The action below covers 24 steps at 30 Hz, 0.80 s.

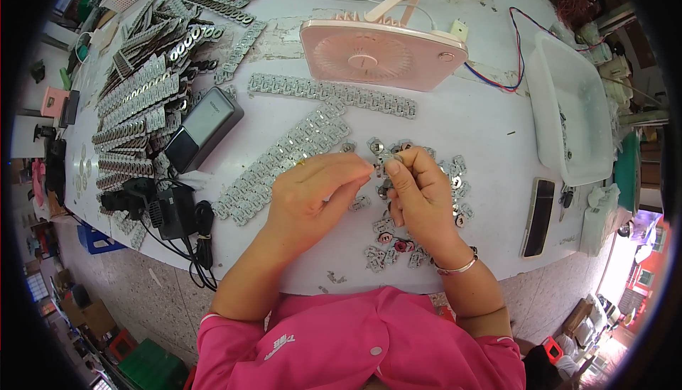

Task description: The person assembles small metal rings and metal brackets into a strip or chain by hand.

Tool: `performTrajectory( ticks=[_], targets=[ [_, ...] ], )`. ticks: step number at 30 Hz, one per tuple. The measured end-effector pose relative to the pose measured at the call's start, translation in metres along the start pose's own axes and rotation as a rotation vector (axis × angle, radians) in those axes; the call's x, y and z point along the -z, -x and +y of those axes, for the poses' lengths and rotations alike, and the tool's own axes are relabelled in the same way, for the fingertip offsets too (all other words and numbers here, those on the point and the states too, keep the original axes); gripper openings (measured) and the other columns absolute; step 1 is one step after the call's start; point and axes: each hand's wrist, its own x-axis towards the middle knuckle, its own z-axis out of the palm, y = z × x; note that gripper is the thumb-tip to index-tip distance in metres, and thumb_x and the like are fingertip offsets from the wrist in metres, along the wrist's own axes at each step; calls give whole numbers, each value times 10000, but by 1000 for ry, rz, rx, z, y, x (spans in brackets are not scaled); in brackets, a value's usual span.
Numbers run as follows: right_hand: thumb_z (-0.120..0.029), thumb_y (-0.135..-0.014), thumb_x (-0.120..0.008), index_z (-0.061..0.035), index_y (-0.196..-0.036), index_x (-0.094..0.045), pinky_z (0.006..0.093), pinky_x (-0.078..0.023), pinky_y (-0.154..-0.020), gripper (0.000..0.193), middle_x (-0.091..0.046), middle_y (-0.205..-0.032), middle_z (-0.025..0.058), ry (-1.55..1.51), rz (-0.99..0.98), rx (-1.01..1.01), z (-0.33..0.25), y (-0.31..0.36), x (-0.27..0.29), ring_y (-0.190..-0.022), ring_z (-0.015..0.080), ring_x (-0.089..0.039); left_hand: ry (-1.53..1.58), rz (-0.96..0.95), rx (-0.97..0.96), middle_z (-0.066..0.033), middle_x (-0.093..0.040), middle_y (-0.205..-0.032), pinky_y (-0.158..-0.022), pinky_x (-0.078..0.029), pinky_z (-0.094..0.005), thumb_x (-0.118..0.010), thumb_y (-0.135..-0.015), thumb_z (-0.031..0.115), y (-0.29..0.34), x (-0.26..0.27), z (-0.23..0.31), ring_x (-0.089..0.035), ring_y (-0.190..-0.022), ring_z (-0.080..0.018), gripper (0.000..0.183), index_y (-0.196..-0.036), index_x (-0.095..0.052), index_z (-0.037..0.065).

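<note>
Over the white table my right hand (424, 202) pinches a small silvery metal part (383, 158) between thumb and forefinger. My left hand (316, 190) is close beside it on the left, fingers drawn together at the tips; whatever they hold, if anything, is too small to make out. Loose small metal parts (394, 248), some with round shiny or reddish pieces, lie scattered under and around my right hand. To the left, slanting rows of joined silvery parts (284, 155) reach beneath my left hand. Another strip (334, 94) runs across behind both hands.
A pink fan (376, 52) stands at the back. At left are piled metal strips (138, 99), a dark power bank (204, 128) and black adapters (174, 211) with cables. On the right are a white plastic tub (568, 106) and a phone (538, 217).
</note>
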Motion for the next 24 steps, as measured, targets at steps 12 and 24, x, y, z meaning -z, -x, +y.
performTrajectory(
  ticks=[12, 24],
  targets=[
    [-137, -895, -705, 10, -1003, -719, 220, -464, -572, 183, -664, -730, 32, 239, -125, 178, -10, -4, 22, -613, 67, -576, 654, -72, 749, -29, -681, -904, -623, -502, -219, -720, -854, 45, -2, 16, -1, -631, -706, -69, 186, -1032, -674, 20],
    [-185, -945, -637, -7, -964, -670, 206, -461, -530, 181, -642, -737, 2, 355, -282, 116, -12, -1, 17, -621, 59, -595, 653, -200, 763, -35, -670, -819, -609, -500, -220, -726, -847, 28, -1, 17, -2, -624, -687, -75, 145, -977, -668, 2]
  ],
)
